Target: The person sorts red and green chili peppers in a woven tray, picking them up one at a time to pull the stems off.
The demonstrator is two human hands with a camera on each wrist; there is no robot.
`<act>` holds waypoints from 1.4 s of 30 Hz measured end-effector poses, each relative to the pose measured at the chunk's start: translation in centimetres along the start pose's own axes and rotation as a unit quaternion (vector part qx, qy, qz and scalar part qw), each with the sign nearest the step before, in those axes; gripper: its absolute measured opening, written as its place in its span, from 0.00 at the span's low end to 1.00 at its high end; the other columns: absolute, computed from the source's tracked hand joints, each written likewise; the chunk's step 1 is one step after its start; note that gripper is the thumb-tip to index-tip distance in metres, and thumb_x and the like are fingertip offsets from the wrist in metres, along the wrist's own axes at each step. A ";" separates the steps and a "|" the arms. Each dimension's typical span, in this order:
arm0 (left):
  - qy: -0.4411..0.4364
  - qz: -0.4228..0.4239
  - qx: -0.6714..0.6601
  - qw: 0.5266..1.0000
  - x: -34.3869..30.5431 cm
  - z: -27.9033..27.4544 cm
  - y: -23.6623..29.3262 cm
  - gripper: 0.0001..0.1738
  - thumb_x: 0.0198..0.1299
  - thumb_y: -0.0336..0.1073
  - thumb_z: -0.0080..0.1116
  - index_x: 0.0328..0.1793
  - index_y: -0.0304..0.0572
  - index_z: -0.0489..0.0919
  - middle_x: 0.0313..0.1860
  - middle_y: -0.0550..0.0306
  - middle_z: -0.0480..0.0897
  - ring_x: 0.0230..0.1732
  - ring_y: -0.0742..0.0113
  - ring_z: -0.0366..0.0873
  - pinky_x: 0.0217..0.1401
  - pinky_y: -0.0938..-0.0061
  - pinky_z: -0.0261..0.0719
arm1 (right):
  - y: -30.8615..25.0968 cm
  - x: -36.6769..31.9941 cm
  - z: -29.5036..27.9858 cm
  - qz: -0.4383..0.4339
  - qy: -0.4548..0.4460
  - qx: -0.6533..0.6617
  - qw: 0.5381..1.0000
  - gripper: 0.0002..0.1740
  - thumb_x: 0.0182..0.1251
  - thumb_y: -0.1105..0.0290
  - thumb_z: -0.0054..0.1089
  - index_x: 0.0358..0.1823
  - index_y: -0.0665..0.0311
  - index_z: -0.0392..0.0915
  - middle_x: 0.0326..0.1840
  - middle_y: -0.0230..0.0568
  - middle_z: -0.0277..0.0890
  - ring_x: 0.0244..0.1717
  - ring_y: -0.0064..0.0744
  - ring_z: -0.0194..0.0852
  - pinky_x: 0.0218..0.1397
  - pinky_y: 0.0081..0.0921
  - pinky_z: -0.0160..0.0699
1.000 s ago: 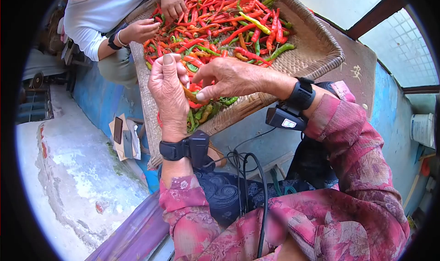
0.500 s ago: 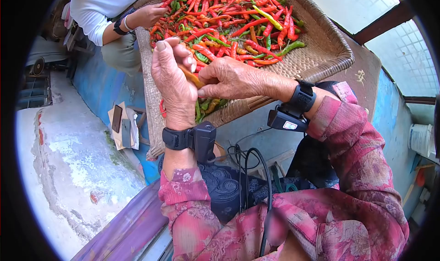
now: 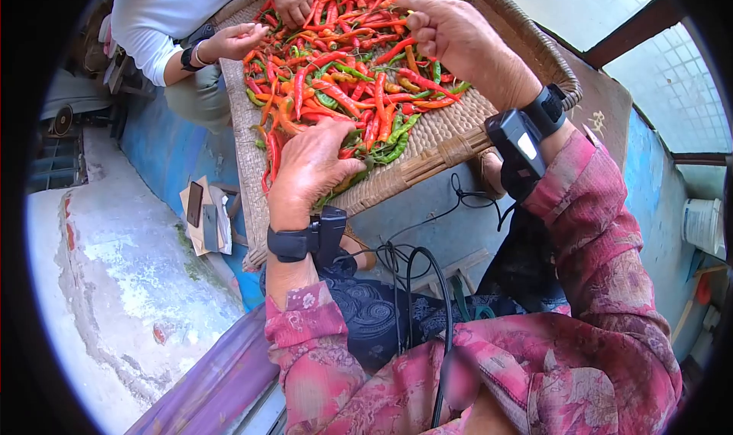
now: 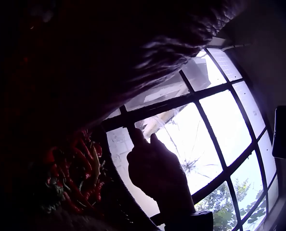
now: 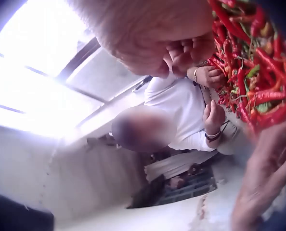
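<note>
Red, orange and green peppers [image 3: 328, 91] lie heaped in a woven tray [image 3: 450, 148]. My left hand [image 3: 309, 164] rests over the heap at the near edge, thumb spread to the right beside a dark green pepper; its fingertips are partly hidden. In the right wrist view the left hand [image 5: 268, 168] touches red peppers. Raised above the tray's far right part is my right hand [image 3: 477, 49], several fingers curled; whether something is pinched at its fingertips I cannot tell. The left wrist view shows the right hand [image 4: 157, 168] as a dark outline against the window.
Across the tray, another person in a white top [image 3: 175, 15] has one hand on the peppers and one at the tray's left edge. Black cables [image 3: 397, 259] hang before my lap. A white bucket [image 3: 701, 225] stands far right, and a phone [image 3: 195, 204] lies on boards at left.
The orange-brown pepper is no longer seen between my hands. My right hand has moved up and right, away from the left; my left hand has turned palm down onto the heap.
</note>
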State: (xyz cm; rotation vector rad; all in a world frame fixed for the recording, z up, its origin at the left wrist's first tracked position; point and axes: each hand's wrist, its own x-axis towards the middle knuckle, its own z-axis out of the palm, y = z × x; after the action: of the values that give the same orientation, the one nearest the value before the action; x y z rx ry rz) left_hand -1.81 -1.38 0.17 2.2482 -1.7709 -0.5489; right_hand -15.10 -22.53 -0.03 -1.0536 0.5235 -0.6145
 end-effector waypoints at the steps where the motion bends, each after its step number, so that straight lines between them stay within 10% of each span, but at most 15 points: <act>1: -0.035 -0.004 0.017 0.999 0.2 0.1 0.0 0.24 0.43 0.43 0.68 0.47 0.44 0.79 0.44 0.50 0.79 0.48 0.52 0.77 0.49 0.62 0.72 | 0.1 -0.4 0.3 -0.002 -0.018 -0.051 0.999 0.15 0.64 0.58 0.58 0.34 0.64 0.79 0.22 0.26 0.70 0.19 0.14 0.63 0.19 0.15 0.63; 6: 0.051 -0.025 -0.094 0.994 0.8 0.3 -0.8 0.08 0.51 0.33 0.60 0.38 0.41 0.80 0.32 0.47 0.79 0.38 0.51 0.78 0.41 0.64 0.74 | 0.4 -1.5 1.3 -0.065 -0.139 -0.295 0.943 0.19 0.66 0.54 0.56 0.44 0.64 0.79 0.24 0.25 0.71 0.23 0.11 0.65 0.23 0.11 0.66; 11: 0.197 -0.069 -0.264 0.942 0.5 -1.8 -0.5 0.04 0.62 0.31 0.56 0.39 0.38 0.80 0.27 0.67 0.77 0.26 0.82 0.73 0.29 0.80 0.74 | 0.9 -1.6 1.7 -0.109 -0.161 -0.355 0.914 0.17 0.67 0.58 0.56 0.44 0.67 0.79 0.25 0.28 0.73 0.24 0.12 0.65 0.25 0.14 0.65; 14: 0.204 -0.065 -0.507 0.835 0.1 -2.7 -1.0 0.06 0.62 0.32 0.57 0.41 0.39 0.79 0.28 0.66 0.77 0.27 0.82 0.73 0.31 0.83 0.75 | 2.4 -1.1 1.7 -0.197 -0.172 -0.394 0.881 0.18 0.67 0.59 0.57 0.43 0.70 0.78 0.25 0.29 0.73 0.26 0.13 0.65 0.27 0.15 0.65; 23: 0.175 0.009 -0.708 0.684 0.6 -2.1 -1.2 0.08 0.62 0.32 0.58 0.46 0.39 0.75 0.38 0.60 0.81 0.38 0.75 0.78 0.44 0.79 0.78 | 2.9 -2.1 3.7 -0.105 -0.303 -0.343 0.883 0.29 0.63 0.51 0.60 0.51 0.71 0.75 0.40 0.39 0.79 0.46 0.24 0.75 0.52 0.24 0.74; 26: 0.161 0.018 -0.720 0.674 0.8 -1.6 -2.1 0.10 0.63 0.31 0.56 0.49 0.38 0.73 0.41 0.57 0.80 0.41 0.70 0.79 0.47 0.73 0.80 | 2.4 -2.8 4.9 -0.036 -0.362 -0.401 0.841 0.31 0.59 0.44 0.61 0.45 0.68 0.77 0.31 0.32 0.74 0.36 0.21 0.70 0.40 0.23 0.71; 34: 0.260 -0.017 -0.643 0.721 1.0 -1.6 -2.8 0.06 0.63 0.30 0.56 0.45 0.42 0.75 0.37 0.59 0.81 0.32 0.80 0.74 0.35 0.85 0.74 | 1.7 -2.3 4.4 -0.049 -0.328 -0.449 0.830 0.19 0.62 0.56 0.62 0.33 0.68 0.76 0.23 0.30 0.70 0.28 0.20 0.66 0.30 0.23 0.67; 38: 0.298 -0.076 -0.583 0.752 1.0 -1.5 -3.9 0.07 0.62 0.32 0.57 0.45 0.41 0.76 0.36 0.59 0.82 0.31 0.81 0.76 0.31 0.87 0.73 | 1.2 0.0 1.2 -0.093 -0.131 -0.420 0.893 0.18 0.58 0.56 0.62 0.31 0.68 0.79 0.20 0.31 0.71 0.23 0.21 0.67 0.26 0.26 0.67; 42: 0.291 -0.111 -0.362 0.879 1.8 -0.6 -4.7 0.09 0.61 0.35 0.57 0.44 0.38 0.77 0.37 0.56 0.81 0.35 0.67 0.78 0.38 0.75 0.75 | -2.0 1.4 -1.9 -0.107 0.033 -0.429 0.897 0.17 0.63 0.57 0.60 0.40 0.65 0.80 0.27 0.31 0.76 0.26 0.20 0.71 0.28 0.21 0.71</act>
State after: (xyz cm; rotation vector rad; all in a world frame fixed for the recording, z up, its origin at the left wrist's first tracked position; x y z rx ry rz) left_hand 2.97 -1.95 -1.49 1.7990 -0.8220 -0.4122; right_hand -15.80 -25.42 0.85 -1.9528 0.7717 -0.6209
